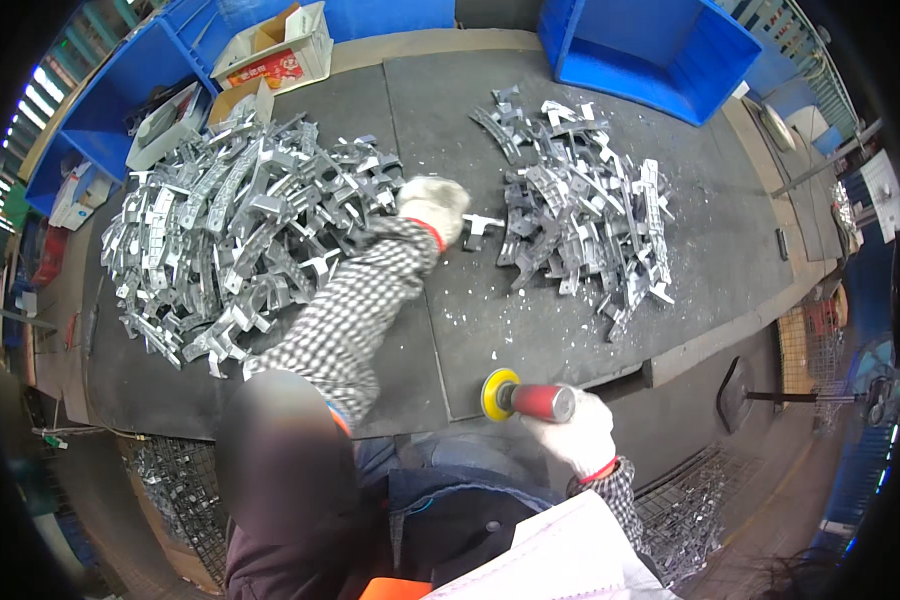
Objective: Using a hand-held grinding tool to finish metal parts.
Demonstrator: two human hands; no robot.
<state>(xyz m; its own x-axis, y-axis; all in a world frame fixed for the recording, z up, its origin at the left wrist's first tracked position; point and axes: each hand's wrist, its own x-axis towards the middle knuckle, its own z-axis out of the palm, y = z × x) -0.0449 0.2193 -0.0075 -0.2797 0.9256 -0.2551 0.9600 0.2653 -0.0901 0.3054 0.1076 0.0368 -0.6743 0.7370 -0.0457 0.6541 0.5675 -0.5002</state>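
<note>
My left hand [436,208], in a white glove with a red cuff, reaches over the dark table between two heaps of metal parts. A small grey metal bracket [482,230] is right beside its fingers. The fingers are smeared and partly hidden, so I cannot make out whether they hold it. My right hand [582,432], gloved too, is closed round a red handheld disc sander [544,402] near the table's front edge. The sander's round yellow pad [498,394] points left, apart from any part. A large heap of silvery brackets [240,215] lies left, a smaller heap [580,200] right.
Blue bins [650,60] stand along the back. A white box [280,55] and a grey tray [165,130] sit behind the left heap. Wire baskets [685,510] with metal parts are below the table's front edge. Pale chips litter the dark tabletop [500,320].
</note>
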